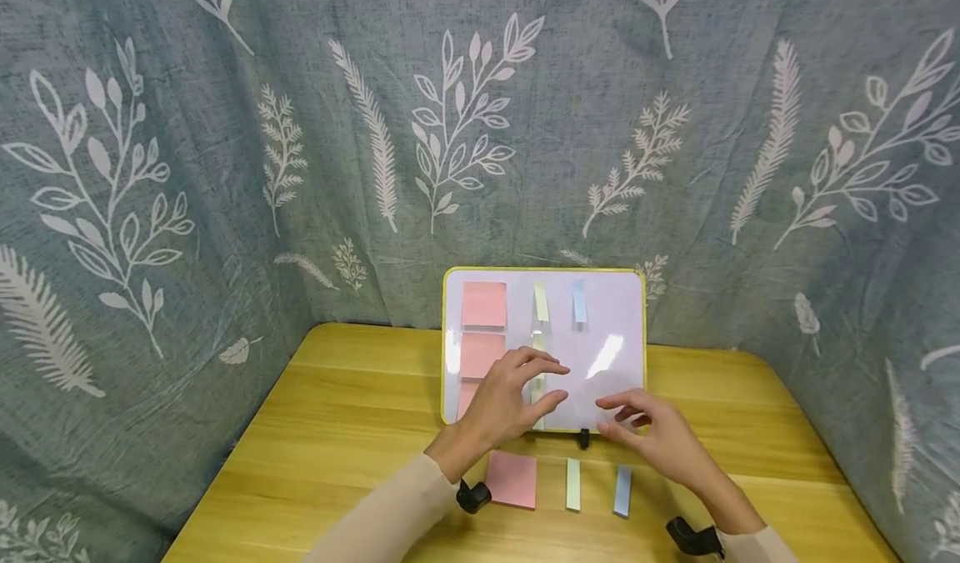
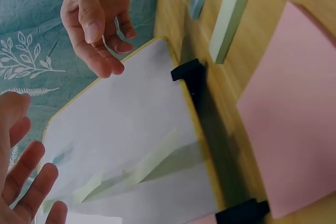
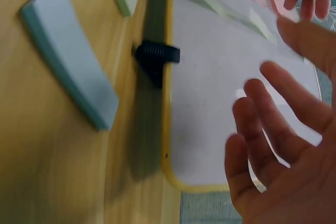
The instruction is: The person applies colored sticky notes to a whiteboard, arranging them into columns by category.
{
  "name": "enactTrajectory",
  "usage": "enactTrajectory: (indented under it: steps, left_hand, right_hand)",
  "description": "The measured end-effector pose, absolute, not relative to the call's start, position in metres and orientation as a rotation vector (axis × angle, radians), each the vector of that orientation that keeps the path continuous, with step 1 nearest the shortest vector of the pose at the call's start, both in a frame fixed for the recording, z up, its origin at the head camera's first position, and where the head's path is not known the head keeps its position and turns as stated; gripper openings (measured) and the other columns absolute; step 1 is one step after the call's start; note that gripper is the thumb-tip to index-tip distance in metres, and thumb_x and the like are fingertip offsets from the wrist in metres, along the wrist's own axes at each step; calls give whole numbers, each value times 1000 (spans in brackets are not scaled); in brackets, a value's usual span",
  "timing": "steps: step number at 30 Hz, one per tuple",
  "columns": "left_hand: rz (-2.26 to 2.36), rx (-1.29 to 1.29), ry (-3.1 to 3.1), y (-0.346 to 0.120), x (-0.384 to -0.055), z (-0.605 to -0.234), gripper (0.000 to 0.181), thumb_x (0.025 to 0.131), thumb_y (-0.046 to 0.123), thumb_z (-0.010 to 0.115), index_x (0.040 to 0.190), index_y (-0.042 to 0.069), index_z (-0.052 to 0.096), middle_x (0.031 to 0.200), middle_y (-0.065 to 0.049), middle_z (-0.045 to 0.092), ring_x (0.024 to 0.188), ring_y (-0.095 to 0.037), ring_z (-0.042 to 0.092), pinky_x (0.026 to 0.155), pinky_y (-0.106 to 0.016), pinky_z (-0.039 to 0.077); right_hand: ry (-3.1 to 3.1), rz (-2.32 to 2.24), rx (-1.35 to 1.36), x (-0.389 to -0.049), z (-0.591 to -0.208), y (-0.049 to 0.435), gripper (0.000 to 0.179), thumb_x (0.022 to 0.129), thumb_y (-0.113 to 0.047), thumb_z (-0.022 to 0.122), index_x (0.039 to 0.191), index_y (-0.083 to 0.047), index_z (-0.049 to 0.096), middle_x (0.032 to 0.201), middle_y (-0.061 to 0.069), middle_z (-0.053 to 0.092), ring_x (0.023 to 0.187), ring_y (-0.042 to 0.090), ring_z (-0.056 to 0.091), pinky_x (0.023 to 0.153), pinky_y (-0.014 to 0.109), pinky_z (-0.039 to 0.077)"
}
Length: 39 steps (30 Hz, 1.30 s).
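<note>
A whiteboard (image 1: 570,392) with a yellow frame leans upright at the back of the table. Pink sticky notes (image 1: 484,304) run down its left side, a column of pale green strips (image 1: 541,301) stands beside them, and a single blue strip (image 1: 580,302) is near the top. My left hand (image 1: 510,392) hovers before the green column with fingers spread, holding nothing visible and partly covering the lower notes. By the board's lower right corner is my right hand (image 1: 660,434), its fingers loosely bent and nothing between them in the right wrist view.
On the table (image 1: 360,396), in front of the board, lie a pink note pad (image 1: 512,480), a thin green pad (image 1: 573,485) and a thin blue pad (image 1: 622,491). Black feet (image 2: 191,72) hold the board's lower edge. A patterned curtain (image 1: 480,129) surrounds the table.
</note>
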<state>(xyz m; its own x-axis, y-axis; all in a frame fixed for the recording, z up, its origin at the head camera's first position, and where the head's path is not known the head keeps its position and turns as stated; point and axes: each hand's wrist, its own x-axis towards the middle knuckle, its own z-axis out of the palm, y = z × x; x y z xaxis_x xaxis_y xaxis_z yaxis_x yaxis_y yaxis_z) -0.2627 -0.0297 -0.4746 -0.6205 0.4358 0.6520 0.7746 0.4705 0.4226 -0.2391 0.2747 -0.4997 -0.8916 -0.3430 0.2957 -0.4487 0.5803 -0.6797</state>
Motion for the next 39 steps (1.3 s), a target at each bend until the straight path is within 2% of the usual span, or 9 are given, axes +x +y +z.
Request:
enactTrajectory:
  steps: [5,11,18,23,33,39]
  left_hand:
    - [-964,-1028,-2323,-33,-255,-484,31,109,31,86,138,20,83,141,-2,78,131,-25,76,112,-40,64]
    - [-934,-1061,-2374,-35,-247,-493,30,109,33,87,136,22,84,138,1,78,129,-21,76,113,-34,63]
    - [-899,-1088,-2481,-32,-238,-500,30,111,37,84,139,28,82,142,4,77,134,-18,74,115,-33,61]
    - [-906,-1123,-2545,-30,-233,-504,31,111,38,84,139,26,83,141,5,77,135,-16,74,116,-30,60]
    - [-816,-1203,-2654,-18,-231,-514,31,114,42,79,141,28,82,138,9,77,128,-9,74,110,-25,59]
    - [-717,-1215,-2703,-5,-225,-521,33,113,46,79,140,28,83,139,9,77,126,-7,74,108,-24,61]
  right_hand:
    - [-2714,1133,809,-234,-506,283,32,105,-26,90,135,-20,82,131,2,81,105,15,74,88,38,67]
    - [-2752,1077,944,-232,-513,294,30,101,-28,95,126,-18,83,121,4,79,94,17,65,81,33,62]
    - [-2841,1005,1011,-229,-522,304,32,95,-31,100,116,-14,83,108,0,74,88,9,64,76,29,59]
    - [-2871,994,1048,-228,-526,305,38,91,-33,103,118,-13,83,107,-2,73,89,5,63,77,28,58]
    - [-2951,955,1068,-228,-527,303,36,94,-32,100,122,-16,84,111,-7,73,94,0,62,83,28,59]
    - [-2951,981,1099,-228,-528,305,43,96,-36,99,129,-14,82,118,-6,74,99,5,67,88,31,64]
